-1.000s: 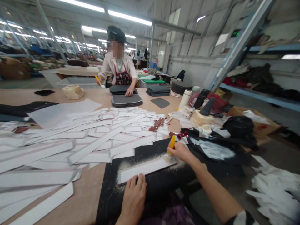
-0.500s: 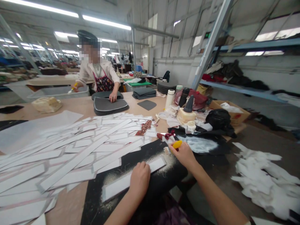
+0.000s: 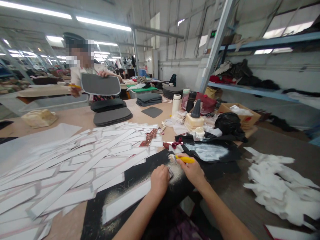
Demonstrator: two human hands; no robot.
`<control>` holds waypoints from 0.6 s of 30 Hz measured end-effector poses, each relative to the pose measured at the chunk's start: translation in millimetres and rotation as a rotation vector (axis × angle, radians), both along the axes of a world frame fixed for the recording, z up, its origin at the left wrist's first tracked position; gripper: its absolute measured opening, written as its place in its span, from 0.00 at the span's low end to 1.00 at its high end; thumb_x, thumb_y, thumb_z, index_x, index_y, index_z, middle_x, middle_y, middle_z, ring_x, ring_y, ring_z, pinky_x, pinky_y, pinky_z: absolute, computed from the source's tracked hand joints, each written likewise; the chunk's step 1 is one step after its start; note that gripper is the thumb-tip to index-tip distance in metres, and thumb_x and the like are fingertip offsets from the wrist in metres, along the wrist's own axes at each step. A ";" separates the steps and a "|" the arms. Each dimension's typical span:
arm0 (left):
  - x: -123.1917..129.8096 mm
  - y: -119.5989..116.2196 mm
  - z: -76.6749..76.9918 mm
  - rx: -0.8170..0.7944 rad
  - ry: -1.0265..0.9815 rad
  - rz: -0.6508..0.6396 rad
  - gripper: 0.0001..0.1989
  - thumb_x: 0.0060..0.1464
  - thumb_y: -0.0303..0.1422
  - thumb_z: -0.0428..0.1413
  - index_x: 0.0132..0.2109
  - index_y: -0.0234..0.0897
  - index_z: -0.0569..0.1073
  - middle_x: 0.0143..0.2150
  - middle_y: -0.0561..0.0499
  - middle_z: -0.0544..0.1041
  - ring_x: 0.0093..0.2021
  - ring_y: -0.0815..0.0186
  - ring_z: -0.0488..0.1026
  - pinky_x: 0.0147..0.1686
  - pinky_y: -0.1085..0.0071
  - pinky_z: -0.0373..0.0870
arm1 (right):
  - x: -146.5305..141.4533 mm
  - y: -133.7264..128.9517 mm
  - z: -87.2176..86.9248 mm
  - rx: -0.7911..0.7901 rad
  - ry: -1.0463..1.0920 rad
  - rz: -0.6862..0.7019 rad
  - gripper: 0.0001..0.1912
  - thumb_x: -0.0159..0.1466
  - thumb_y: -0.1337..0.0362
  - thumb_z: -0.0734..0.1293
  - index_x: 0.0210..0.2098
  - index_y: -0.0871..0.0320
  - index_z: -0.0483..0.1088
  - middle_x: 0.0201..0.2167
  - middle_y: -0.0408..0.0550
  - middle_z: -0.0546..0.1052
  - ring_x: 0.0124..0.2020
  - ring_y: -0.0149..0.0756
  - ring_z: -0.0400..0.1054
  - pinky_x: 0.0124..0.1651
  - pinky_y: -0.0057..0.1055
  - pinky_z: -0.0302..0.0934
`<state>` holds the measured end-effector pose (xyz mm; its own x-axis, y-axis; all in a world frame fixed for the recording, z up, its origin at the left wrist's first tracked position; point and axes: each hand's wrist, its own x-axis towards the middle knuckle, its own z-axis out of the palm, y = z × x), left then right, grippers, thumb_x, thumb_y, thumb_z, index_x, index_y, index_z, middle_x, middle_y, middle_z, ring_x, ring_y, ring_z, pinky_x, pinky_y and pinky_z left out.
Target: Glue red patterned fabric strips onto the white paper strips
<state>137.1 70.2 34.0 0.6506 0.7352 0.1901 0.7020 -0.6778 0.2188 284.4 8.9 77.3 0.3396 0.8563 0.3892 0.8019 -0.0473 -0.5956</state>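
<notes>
White and thin in the head view, the strip (image 3: 127,203) lies flat on the black mat (image 3: 136,173), running from near left to far right. The left hand (image 3: 160,180) is curled over its far right end; I cannot tell whether those fingers pinch it or only press. The right hand (image 3: 192,170) grips the brush (image 3: 185,159) by its yellow handle, bristles pointing left, just beyond the left hand. The strip looks light and fairly stiff, likely to slide or bend at a corner; its long edges or bare near left end seem the best hold. Similar strips (image 3: 102,155) overlap across the surface (image 3: 72,220) to the left.
</notes>
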 end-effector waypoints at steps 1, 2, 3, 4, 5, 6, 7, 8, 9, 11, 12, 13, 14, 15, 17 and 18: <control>-2.5 -0.1 -1.4 -0.024 -0.035 0.029 0.09 0.56 0.27 0.47 0.33 0.35 0.71 0.34 0.48 0.72 0.37 0.65 0.69 0.36 0.70 0.61 | -4.4 1.1 -3.2 0.011 0.039 0.036 0.16 0.63 0.57 0.57 0.43 0.56 0.69 0.28 0.46 0.76 0.33 0.37 0.69 0.41 0.31 0.60; -4.7 -0.4 -2.4 -0.050 -0.074 0.050 0.09 0.56 0.27 0.47 0.33 0.36 0.71 0.34 0.49 0.73 0.36 0.65 0.69 0.35 0.71 0.61 | -8.9 2.4 -7.2 0.014 0.072 0.073 0.16 0.64 0.58 0.56 0.46 0.56 0.68 0.26 0.45 0.75 0.31 0.36 0.69 0.40 0.31 0.60; -6.6 -0.9 -3.2 -0.076 -0.114 0.063 0.08 0.55 0.27 0.47 0.33 0.36 0.72 0.33 0.50 0.73 0.35 0.66 0.69 0.35 0.71 0.61 | -13.3 4.0 -11.8 0.009 0.095 0.106 0.16 0.64 0.60 0.55 0.47 0.56 0.67 0.25 0.44 0.75 0.30 0.35 0.68 0.39 0.31 0.60; -8.6 -1.4 -3.7 -0.101 -0.158 0.068 0.08 0.55 0.27 0.48 0.33 0.36 0.72 0.33 0.50 0.73 0.34 0.67 0.69 0.34 0.71 0.60 | -17.3 5.7 -17.1 -0.004 0.099 0.132 0.16 0.64 0.62 0.54 0.48 0.57 0.66 0.25 0.44 0.75 0.30 0.35 0.68 0.39 0.30 0.60; -11.0 -1.7 -4.2 -0.124 -0.206 0.065 0.08 0.54 0.27 0.48 0.33 0.37 0.72 0.33 0.50 0.74 0.34 0.67 0.69 0.35 0.71 0.60 | -20.5 7.6 -22.9 -0.028 0.078 0.151 0.16 0.64 0.65 0.54 0.47 0.57 0.66 0.27 0.45 0.76 0.31 0.35 0.68 0.39 0.30 0.60; -14.4 -1.5 -4.7 -0.151 -0.263 0.059 0.08 0.53 0.27 0.48 0.32 0.36 0.72 0.33 0.50 0.74 0.34 0.67 0.69 0.35 0.71 0.60 | -22.9 9.5 -28.8 -0.061 0.034 0.158 0.16 0.63 0.67 0.54 0.46 0.57 0.67 0.30 0.46 0.76 0.33 0.35 0.68 0.39 0.30 0.60; -19.0 -0.6 -5.2 -0.185 -0.334 0.060 0.08 0.53 0.26 0.48 0.32 0.36 0.72 0.32 0.51 0.74 0.34 0.67 0.69 0.35 0.71 0.61 | -24.3 11.2 -34.3 -0.104 -0.025 0.159 0.15 0.63 0.69 0.54 0.45 0.57 0.68 0.32 0.47 0.76 0.34 0.35 0.68 0.40 0.31 0.59; -24.9 1.1 -6.0 -0.228 -0.424 0.082 0.08 0.52 0.27 0.48 0.31 0.36 0.72 0.31 0.51 0.74 0.34 0.67 0.69 0.35 0.71 0.61 | -25.0 12.7 -39.1 -0.151 -0.093 0.156 0.15 0.62 0.70 0.55 0.44 0.58 0.68 0.32 0.48 0.76 0.34 0.35 0.68 0.40 0.31 0.59; -32.1 3.5 -6.8 -0.278 -0.531 0.133 0.07 0.52 0.28 0.48 0.31 0.36 0.72 0.31 0.51 0.74 0.33 0.67 0.70 0.35 0.71 0.62 | -25.3 14.0 -42.6 -0.196 -0.158 0.149 0.14 0.61 0.70 0.56 0.43 0.58 0.69 0.32 0.48 0.76 0.34 0.36 0.68 0.40 0.31 0.58; -48.3 8.9 -8.8 -0.370 -0.773 0.308 0.09 0.51 0.34 0.49 0.32 0.35 0.72 0.29 0.51 0.74 0.31 0.66 0.70 0.33 0.71 0.64 | -26.5 15.4 -44.3 -0.263 -0.269 0.135 0.13 0.61 0.70 0.58 0.42 0.57 0.69 0.31 0.48 0.75 0.35 0.37 0.67 0.41 0.31 0.57; -56.0 10.8 -9.8 -0.403 -0.875 0.391 0.10 0.50 0.37 0.50 0.32 0.35 0.72 0.28 0.50 0.74 0.30 0.66 0.70 0.32 0.70 0.65 | -28.1 15.7 -42.5 -0.279 -0.319 0.132 0.12 0.61 0.68 0.59 0.42 0.57 0.69 0.31 0.48 0.75 0.35 0.37 0.67 0.41 0.31 0.57; -62.3 11.5 -10.6 -0.426 -0.944 0.438 0.12 0.50 0.39 0.50 0.32 0.35 0.72 0.28 0.50 0.75 0.30 0.65 0.71 0.32 0.69 0.66 | -30.8 15.9 -39.0 -0.283 -0.372 0.137 0.11 0.61 0.67 0.60 0.42 0.56 0.69 0.31 0.48 0.75 0.35 0.38 0.67 0.41 0.31 0.56; -66.9 10.6 -11.3 -0.440 -0.974 0.440 0.13 0.49 0.40 0.50 0.32 0.35 0.72 0.29 0.49 0.75 0.30 0.64 0.71 0.33 0.69 0.67 | -34.5 16.1 -34.4 -0.275 -0.425 0.146 0.11 0.61 0.65 0.61 0.43 0.56 0.69 0.31 0.49 0.75 0.36 0.38 0.67 0.42 0.32 0.55; -69.4 7.8 -11.8 -0.442 -0.964 0.400 0.13 0.50 0.39 0.50 0.34 0.35 0.73 0.31 0.49 0.76 0.32 0.64 0.72 0.35 0.68 0.67 | -38.9 16.5 -29.3 -0.263 -0.471 0.162 0.12 0.60 0.63 0.62 0.43 0.56 0.68 0.32 0.49 0.74 0.37 0.39 0.66 0.42 0.32 0.54; -68.7 -2.5 -11.9 -0.373 -0.840 0.281 0.14 0.49 0.36 0.51 0.42 0.35 0.72 0.36 0.48 0.76 0.35 0.63 0.72 0.38 0.66 0.67 | -48.8 17.8 -19.7 -0.250 -0.535 0.184 0.12 0.60 0.61 0.63 0.41 0.58 0.68 0.32 0.50 0.74 0.38 0.39 0.66 0.43 0.32 0.53; -66.3 -9.1 -11.6 -0.302 -0.749 0.240 0.17 0.48 0.34 0.51 0.46 0.35 0.70 0.40 0.46 0.76 0.38 0.62 0.71 0.40 0.64 0.66 | -53.5 18.8 -16.2 -0.253 -0.552 0.190 0.11 0.60 0.61 0.63 0.40 0.59 0.68 0.32 0.51 0.74 0.38 0.39 0.66 0.43 0.32 0.52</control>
<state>70.9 61.2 22.5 0.2506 0.9260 0.2823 0.4164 -0.3664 0.8321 230.9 27.7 61.1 -0.0195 0.9703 0.2411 0.9959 0.0403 -0.0815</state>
